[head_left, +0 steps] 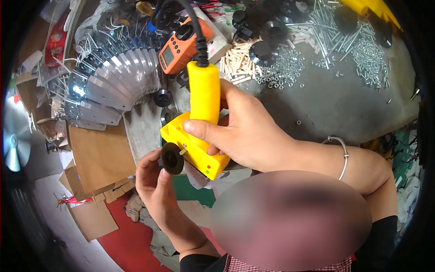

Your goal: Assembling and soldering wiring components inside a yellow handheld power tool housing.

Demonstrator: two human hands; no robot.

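My right hand (247, 129) is wrapped round a yellow handheld tool body (204, 93), a thick handle joined to a boxy base, its thumb pressing on the base. A black cable (200, 45) runs out of the handle's upper end. On the base a small brass-coloured shaft (183, 152) sticks out, with a red and a green dot near the lower corner. Between thumb and fingers, my left hand (154, 186) grips a round black knob (172, 158) close beside that shaft. Whether knob and shaft touch I cannot tell.
An orange multimeter (176, 51) lies beyond the tool. To its left fans a row of metal plates (120, 77) with white wires. Pale sticks (238, 62), nuts (281, 68) and long screws (333, 34) lie in heaps farther right. Cardboard (102, 158) is at the left.
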